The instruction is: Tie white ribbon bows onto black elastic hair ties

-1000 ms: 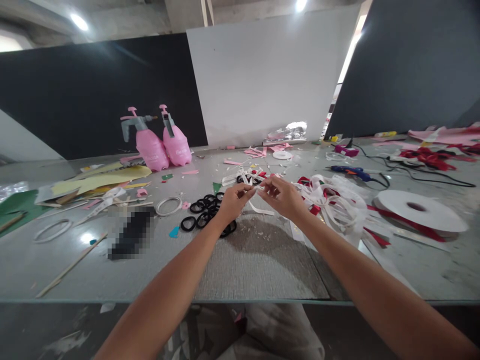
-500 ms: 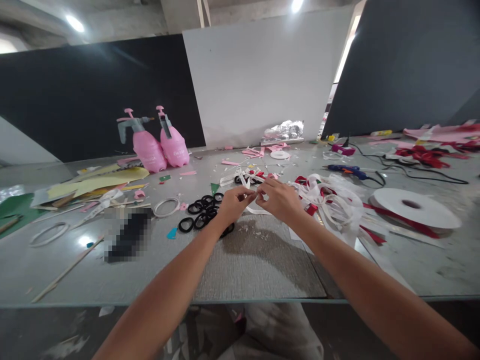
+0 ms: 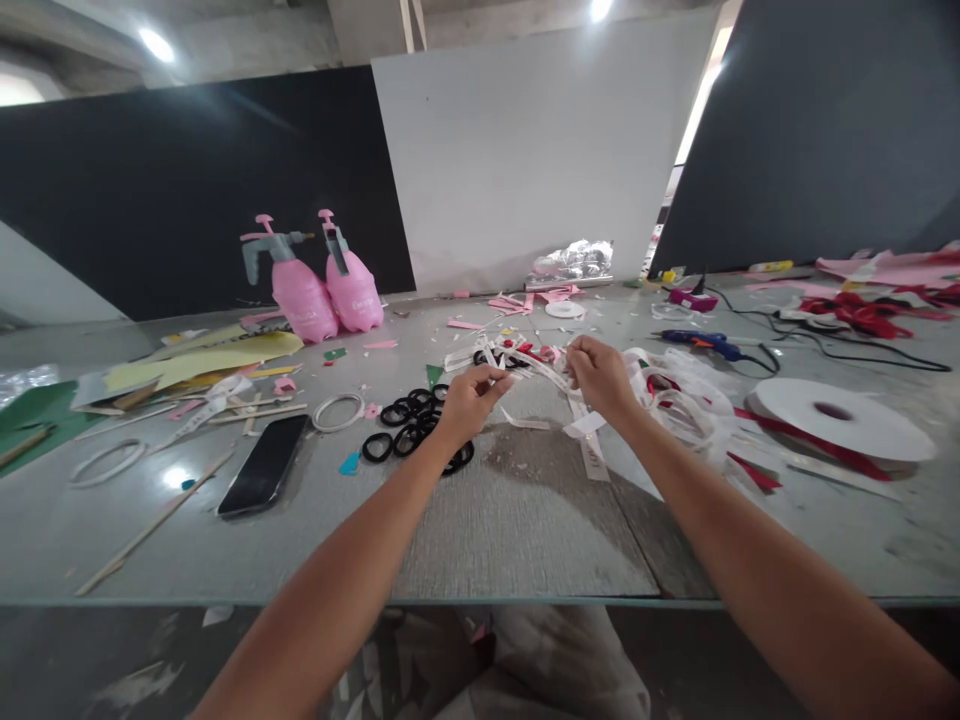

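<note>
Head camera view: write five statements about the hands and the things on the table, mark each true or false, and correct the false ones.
1. The black rings lie to the left of the white spool. True.
2. The two hands are pressed together. False: a gap shows between the left hand and the right hand.
3. The blue glue gun lies farther back than the white spool. True.
4. The phone lies to the right of the black rings. False: it lies to their left.
5. A ribbon with printed letters lies near the right hand. True.
</note>
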`<state>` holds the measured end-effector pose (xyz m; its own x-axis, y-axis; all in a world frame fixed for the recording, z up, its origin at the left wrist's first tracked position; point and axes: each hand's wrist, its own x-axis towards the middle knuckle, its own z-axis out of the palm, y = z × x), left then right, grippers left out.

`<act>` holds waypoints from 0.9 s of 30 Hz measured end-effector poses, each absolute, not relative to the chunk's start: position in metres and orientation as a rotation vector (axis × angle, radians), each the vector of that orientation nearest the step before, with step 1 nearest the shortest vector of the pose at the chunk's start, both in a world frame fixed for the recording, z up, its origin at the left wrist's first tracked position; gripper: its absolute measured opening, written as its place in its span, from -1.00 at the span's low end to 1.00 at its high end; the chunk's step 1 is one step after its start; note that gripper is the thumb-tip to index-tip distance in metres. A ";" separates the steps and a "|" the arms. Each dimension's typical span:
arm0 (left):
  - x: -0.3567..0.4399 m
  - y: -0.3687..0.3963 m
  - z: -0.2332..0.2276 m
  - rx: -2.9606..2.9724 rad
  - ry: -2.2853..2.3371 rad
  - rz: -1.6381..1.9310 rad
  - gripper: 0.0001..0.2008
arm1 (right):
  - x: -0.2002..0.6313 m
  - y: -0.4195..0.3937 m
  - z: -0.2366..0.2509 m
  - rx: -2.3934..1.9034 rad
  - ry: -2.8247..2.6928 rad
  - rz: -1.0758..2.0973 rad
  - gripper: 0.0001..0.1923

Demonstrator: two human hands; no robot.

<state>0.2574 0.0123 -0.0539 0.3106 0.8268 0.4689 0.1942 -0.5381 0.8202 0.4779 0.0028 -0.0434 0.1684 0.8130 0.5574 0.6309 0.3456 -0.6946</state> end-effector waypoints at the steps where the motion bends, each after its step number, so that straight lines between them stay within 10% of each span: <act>1: 0.258 0.012 -0.054 1.919 0.900 1.228 -0.69 | 0.478 0.003 -0.044 -1.341 -1.528 0.268 -0.83; 27: 0.237 0.013 -0.030 1.902 0.754 0.940 -0.57 | 0.471 -0.010 -0.026 -0.979 -1.483 1.100 -0.59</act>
